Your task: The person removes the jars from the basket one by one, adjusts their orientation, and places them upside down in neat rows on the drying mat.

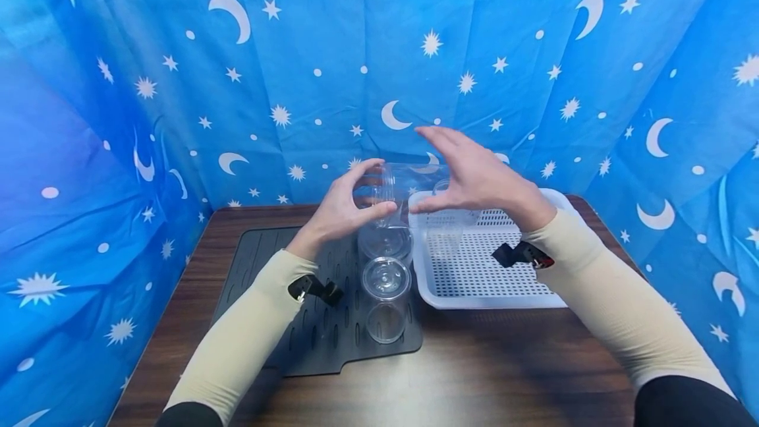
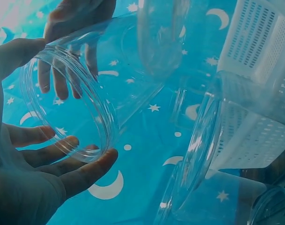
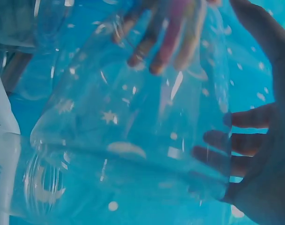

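My left hand (image 1: 344,206) grips the rim end of a large clear plastic jar (image 1: 409,180), which lies sideways in the air. In the left wrist view, its fingers and thumb curl round the ridged rim (image 2: 93,98). At the jar's other end, my right hand (image 1: 474,173) spreads its fingers and thumb apart around the base. The right wrist view shows those fingertips at the jar's wall (image 3: 133,103); whether they touch it, I cannot tell. Below the hands, several clear jars (image 1: 385,279) stand on a dark ribbed mat (image 1: 320,341).
A white perforated basket (image 1: 423,282) sits to the right of the mat, with clear plastic (image 1: 445,236) visible at its left side. Both rest on a brown wooden table (image 1: 486,361). A blue moon-and-star curtain (image 1: 332,31) hangs behind and on both sides.
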`<state>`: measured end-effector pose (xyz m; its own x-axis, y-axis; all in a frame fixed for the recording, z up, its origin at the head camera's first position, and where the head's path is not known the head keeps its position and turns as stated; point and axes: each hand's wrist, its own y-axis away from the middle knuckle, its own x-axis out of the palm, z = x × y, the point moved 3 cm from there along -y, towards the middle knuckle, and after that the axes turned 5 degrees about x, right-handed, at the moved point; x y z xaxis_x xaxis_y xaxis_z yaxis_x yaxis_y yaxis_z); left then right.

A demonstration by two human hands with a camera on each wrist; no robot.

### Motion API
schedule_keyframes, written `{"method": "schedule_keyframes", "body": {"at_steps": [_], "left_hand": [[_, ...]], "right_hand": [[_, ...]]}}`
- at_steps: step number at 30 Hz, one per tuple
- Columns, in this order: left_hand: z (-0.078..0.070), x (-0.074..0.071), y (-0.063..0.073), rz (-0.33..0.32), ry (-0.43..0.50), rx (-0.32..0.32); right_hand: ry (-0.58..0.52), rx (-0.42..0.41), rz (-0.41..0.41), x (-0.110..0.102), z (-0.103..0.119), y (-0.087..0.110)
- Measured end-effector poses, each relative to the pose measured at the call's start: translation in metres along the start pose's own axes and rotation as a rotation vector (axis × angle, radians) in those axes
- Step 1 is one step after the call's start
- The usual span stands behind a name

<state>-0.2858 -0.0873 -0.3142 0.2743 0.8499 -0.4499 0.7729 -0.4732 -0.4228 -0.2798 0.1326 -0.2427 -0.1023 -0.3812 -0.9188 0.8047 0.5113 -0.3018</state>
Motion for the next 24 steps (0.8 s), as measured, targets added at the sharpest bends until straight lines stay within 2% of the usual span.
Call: {"method": "schedule_keyframes", "body": {"at_steps": [5,8,12,17,21,24], "left_hand": [[-0.001,-0.002,0.001,-0.021,0.001,0.001],[0.0,-0.003,0.001,-0.028,0.003,0.011],[0.0,-0.004,0.002,-0.037,0.023,0.021],[-0.001,-0.004,0.003,-0.049,0.052,0.035],[-0.002,-0.004,0.002,-0.057,0.065,0.059],[-0.002,-0.004,0.001,-0.061,0.071,0.068]], "right_hand": [[-0.312,0.042,-0.131,-0.007,-0.018,0.004],[-0.526,0.061,-0.175,-0.006,-0.03,0.009],[-0.754,0.104,-0.199,0.0,-0.044,0.017],[-0.98,0.162,-0.234,0.014,-0.057,0.028],[-1.191,0.128,-0.248,0.028,-0.062,0.034],[-1.308,0.121,-0.237,0.04,-0.063,0.037]]}}
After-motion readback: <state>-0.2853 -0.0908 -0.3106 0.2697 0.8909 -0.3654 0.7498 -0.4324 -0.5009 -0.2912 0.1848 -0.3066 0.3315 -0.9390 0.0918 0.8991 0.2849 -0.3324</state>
